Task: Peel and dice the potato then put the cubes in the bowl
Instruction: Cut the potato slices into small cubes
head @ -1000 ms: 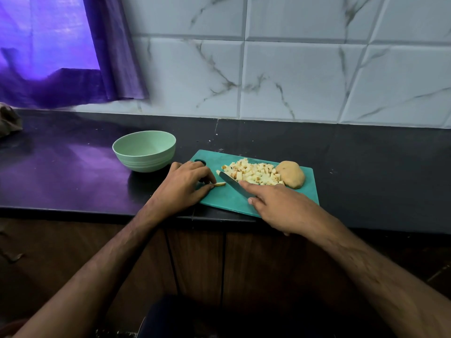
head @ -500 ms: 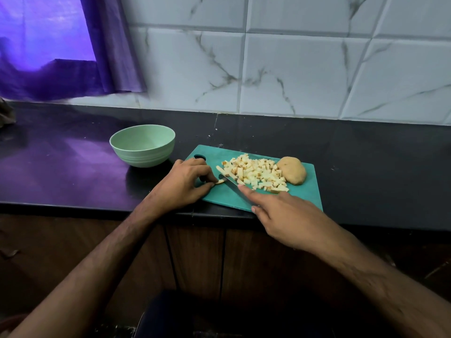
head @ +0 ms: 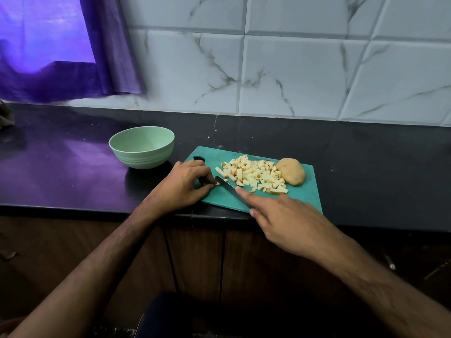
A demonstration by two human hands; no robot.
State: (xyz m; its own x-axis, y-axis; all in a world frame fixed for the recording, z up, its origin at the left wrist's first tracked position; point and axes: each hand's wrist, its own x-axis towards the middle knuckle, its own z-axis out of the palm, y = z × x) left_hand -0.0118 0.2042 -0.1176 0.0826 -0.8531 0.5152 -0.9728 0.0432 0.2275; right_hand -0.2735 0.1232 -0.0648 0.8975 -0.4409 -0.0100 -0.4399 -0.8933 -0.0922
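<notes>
Potato cubes (head: 253, 175): heaped mid-cutting board (head: 310, 191), beside an uncut potato piece (head: 291, 174). Left hand (head: 181, 186) pinches a last strip (head: 216, 183) steady for the knife (head: 228, 187). Right hand (head: 280, 220) grips the handle, forefinger along the spine; bowl (head: 141, 150) waits leftward.

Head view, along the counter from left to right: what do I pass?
bowl → left hand, pinching a potato piece → knife blade → diced potato pile → whole potato, all but the bowl on the cutting board.
</notes>
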